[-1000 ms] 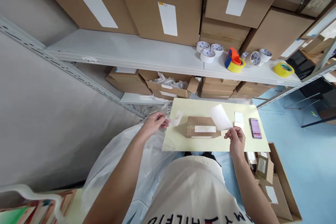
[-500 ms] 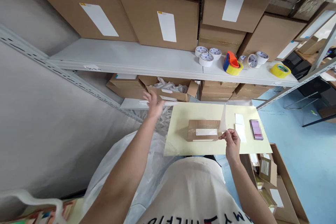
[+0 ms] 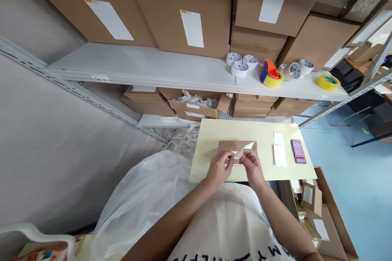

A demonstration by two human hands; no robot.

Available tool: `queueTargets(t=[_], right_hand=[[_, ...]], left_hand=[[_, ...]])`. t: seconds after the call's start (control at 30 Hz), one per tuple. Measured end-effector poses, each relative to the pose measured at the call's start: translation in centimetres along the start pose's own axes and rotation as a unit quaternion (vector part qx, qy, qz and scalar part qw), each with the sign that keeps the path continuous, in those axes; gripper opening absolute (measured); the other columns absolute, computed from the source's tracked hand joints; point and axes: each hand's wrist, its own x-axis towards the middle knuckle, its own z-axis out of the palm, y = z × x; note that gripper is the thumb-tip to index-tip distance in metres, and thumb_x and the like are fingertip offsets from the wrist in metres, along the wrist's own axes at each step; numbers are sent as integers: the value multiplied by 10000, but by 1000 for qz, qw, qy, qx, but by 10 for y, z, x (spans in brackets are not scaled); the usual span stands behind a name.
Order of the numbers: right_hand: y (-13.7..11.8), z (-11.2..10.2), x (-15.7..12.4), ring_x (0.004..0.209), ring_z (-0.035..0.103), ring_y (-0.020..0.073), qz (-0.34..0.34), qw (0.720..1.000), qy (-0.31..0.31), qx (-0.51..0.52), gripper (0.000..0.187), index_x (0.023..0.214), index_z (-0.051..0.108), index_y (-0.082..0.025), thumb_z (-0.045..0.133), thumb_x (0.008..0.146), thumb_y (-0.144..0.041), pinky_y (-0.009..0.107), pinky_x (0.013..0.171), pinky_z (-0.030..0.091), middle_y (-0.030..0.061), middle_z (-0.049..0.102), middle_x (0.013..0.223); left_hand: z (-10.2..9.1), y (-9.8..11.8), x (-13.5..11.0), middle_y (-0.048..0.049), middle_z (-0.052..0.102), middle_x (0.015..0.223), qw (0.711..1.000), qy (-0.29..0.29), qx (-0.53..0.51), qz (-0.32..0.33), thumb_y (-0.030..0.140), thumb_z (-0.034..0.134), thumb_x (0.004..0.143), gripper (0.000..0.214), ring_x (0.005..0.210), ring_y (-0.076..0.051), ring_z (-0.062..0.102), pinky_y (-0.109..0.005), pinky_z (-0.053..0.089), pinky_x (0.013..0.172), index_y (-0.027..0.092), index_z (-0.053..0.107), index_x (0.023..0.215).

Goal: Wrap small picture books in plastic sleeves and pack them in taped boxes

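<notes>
Above a small cardboard box (image 3: 225, 145) on the pale yellow table, my two hands hold a white label (image 3: 247, 147) between them. My left hand (image 3: 219, 167) pinches its left end with thumb and forefinger. The fingers of my right hand (image 3: 252, 168) are closed at the label's lower right edge, and its upper corner sticks up. My hands and the label cover much of the box top, so the white sticker on the box shows only in part.
White slips (image 3: 279, 155) and a blurred purple object (image 3: 298, 151) lie on the table's right (image 3: 263, 129). Tape rolls (image 3: 239, 69) and a tape dispenser (image 3: 270, 74) stand on the shelf ahead. Lower right is a large carton (image 3: 337, 216) of boxes; a plastic bag (image 3: 143, 200) is left.
My left hand has come from the far left, where its fingers were spread near the lower shelf, to the label. My right hand has moved left over the box, bringing the label with it.
</notes>
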Motion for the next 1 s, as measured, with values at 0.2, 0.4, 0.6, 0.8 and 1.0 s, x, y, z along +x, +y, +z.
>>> queueTargets(t=[0.2,0.4,0.6,0.8,1.0], right_hand=[[-1,-34,-5,1135,508,270,-135,963,87,-215,377,1108,676,-258,661,791,-462,449,936,453,107,547,1186],[0,-66,2,1008,614,265,-14,977,80,-200,309,939,725,-222,652,794,-484,440,895,471,105,673,1070],[15,-79,4,761,623,219,130,972,87,-177,375,761,728,-174,684,707,-543,359,748,478,85,733,801],[31,-81,20,664,557,176,172,960,57,-211,395,783,726,-167,642,716,-548,303,632,438,65,701,740],[42,-83,46,584,504,149,164,950,29,-264,372,781,713,-175,599,733,-526,280,569,411,32,656,668]], left_hand=[[-1,-12,15,12,587,670,966,42,-177,-184,405,627,765,225,646,-140,561,-256,446,632,204,532,725],[7,-16,17,32,554,629,939,2,-221,-263,458,669,708,299,607,-114,512,-237,407,605,189,543,678],[21,-28,2,19,559,529,930,-55,-91,-351,516,587,694,345,547,-135,525,-251,390,562,192,567,579],[25,-45,11,-8,635,541,917,-77,26,-390,470,547,709,309,581,-170,612,-259,419,580,207,589,553],[29,-56,33,-3,635,517,899,-95,71,-421,448,543,739,305,552,-171,626,-266,439,598,213,584,549]])
